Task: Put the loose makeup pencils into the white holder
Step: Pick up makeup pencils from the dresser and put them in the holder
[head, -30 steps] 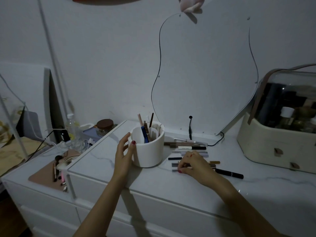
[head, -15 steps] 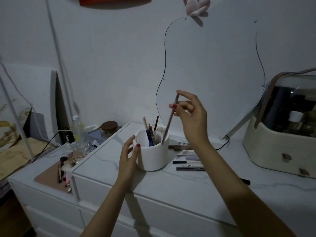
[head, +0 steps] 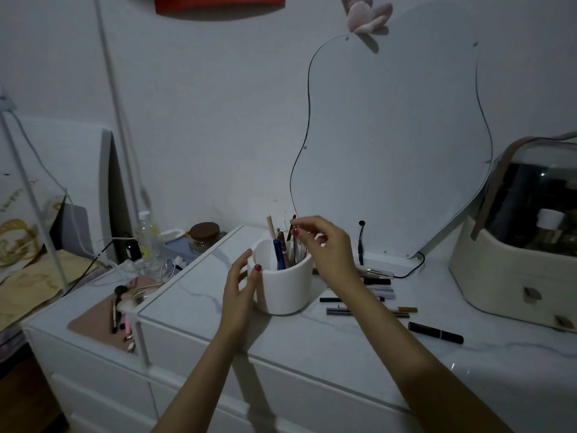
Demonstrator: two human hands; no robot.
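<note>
Far left: a lower side surface with a tan mat (head: 93, 320), a few brushes and small sticks lying on it. Behind that, a clear plastic bottle (head: 148, 235), white cables, and a brown-lidded jar (head: 204, 234).

Left hand (head: 239, 292) rests against the left wall of the white holder (head: 285, 287), fingers loosely spread, thumb up near the rim, palm touching the side. Not pinching anything, just bracing the cup.

Holder stands upright on the white marble-look dresser top (head: 312, 348), roughly centre. Already in it: a blue pencil (head: 278, 253), a brown one, a pale pink one sticking up highest, plus a couple of dark ones (exact count not readable in this light).

Right hand (head: 327, 248) is above the holder's right rim, thumb and index fingertip pressed together on the top of a thin dark pencil (head: 293, 242). That pencil is near upright with its lower part inside the holder. Other fingers curled loosely.

Right of the holder, loose pencils (head: 374, 292) lie flat on the dresser top in a rough stack of rows, partly hidden by the right forearm. A black tube-style one (head: 435, 332) lies apart, nearer the front edge.

Behind: wavy-edged mirror (head: 393, 145) leaning on the wall, black cable at its base. Far right: cream cosmetic case (head: 515, 270) with clear domed lid, bottles inside.
</note>
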